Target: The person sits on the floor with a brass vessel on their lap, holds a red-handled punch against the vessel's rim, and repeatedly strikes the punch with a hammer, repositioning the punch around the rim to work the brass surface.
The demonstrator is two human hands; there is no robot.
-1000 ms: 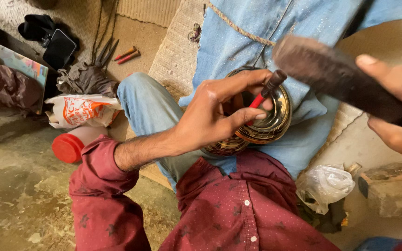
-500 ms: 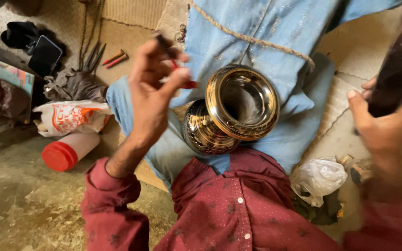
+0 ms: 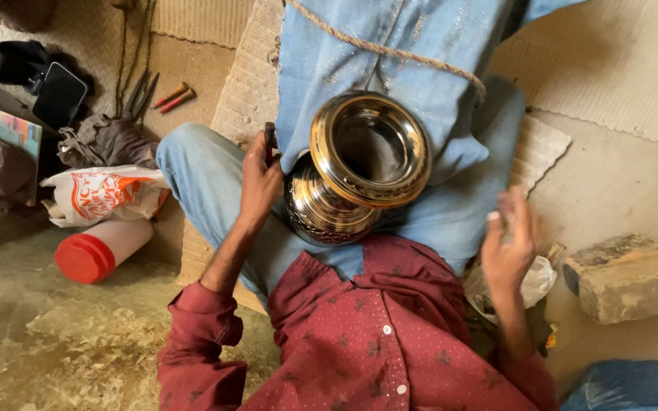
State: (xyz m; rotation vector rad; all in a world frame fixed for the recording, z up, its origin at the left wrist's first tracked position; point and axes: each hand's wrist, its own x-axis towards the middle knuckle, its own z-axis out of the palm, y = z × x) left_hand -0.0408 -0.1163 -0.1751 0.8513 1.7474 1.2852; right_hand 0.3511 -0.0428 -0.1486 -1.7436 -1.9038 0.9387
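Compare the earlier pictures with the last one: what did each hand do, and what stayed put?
The left hand came off the brass pot to its left side, holding a small dark tool. The right hand lowered and no longer shows the dark block. The pot stays in the lap; the red-capped bottle has not moved.

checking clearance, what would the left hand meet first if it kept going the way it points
The left hand points up-frame along the thigh; first in line looks like the blue denim cloth by the round brass pot, though depth is unclear.
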